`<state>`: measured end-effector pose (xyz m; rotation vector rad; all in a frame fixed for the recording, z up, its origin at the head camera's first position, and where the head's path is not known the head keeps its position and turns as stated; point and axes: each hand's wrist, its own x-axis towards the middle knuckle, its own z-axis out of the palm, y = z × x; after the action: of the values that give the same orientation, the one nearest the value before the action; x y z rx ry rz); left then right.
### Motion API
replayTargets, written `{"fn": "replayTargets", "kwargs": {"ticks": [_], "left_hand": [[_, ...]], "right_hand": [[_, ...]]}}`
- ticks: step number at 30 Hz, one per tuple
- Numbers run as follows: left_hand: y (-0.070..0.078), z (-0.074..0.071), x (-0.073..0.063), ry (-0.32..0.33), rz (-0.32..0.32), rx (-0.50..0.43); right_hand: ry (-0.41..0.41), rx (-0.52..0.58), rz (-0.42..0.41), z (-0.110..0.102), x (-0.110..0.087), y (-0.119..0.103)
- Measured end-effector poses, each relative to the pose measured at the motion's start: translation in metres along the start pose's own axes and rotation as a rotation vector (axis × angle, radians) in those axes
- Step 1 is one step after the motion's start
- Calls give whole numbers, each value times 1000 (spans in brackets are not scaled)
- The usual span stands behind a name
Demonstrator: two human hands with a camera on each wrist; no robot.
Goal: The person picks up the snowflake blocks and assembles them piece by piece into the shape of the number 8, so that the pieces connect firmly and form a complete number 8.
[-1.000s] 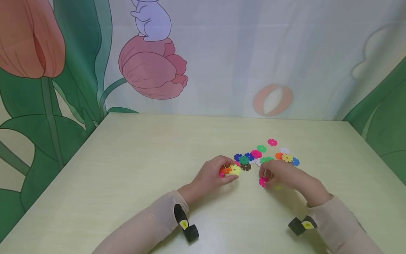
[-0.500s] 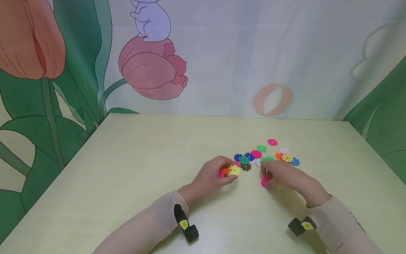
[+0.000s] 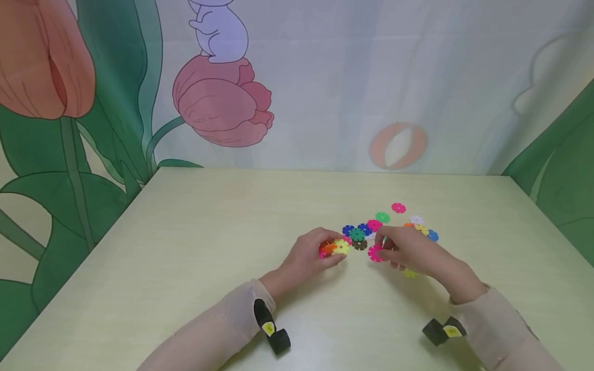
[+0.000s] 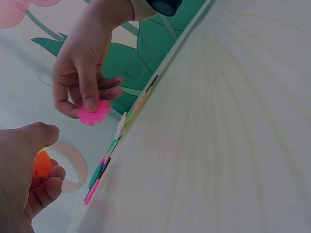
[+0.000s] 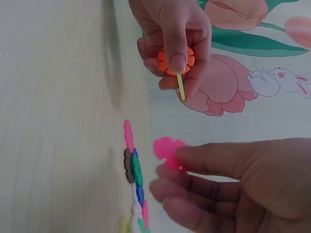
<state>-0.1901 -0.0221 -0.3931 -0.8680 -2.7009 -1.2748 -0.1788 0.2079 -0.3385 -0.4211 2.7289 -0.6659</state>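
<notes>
My left hand grips a small joined cluster of flower-shaped plastic discs. A yellow disc faces outward in the head view, with an orange disc beside it under the thumb in the right wrist view. Some pink also shows by the palm. To the right, my right hand pinches a pink notched disc between thumb and fingers. The left wrist view has this pink disc raised off the table, apart from the left hand's cluster.
Loose discs lie beyond and between the hands: a brown disc, a teal disc, blue, white, pink and green ones. A yellow disc lies under the right hand. The pale table runs back to a printed curtain.
My right hand has lifted the pink disc and shifted it slightly left and away, showing more of its face. The yellow disc beneath is more visible. My left hand has barely moved.
</notes>
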Motion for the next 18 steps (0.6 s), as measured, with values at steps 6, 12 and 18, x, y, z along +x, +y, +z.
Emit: {"fn": "replayTargets", "kwargs": {"ticks": [6,12,18], "left_hand": [[-2,1,0,22,-18,-52],[-3,1,0,25,-30,-62],[-3,0,1,31,-15,-46]], "right_hand": [[70,57,-72,3,-4,-10],[139,-18,-134,10,-3,-19],[206,-106,-208,17,-1,-24]]}}
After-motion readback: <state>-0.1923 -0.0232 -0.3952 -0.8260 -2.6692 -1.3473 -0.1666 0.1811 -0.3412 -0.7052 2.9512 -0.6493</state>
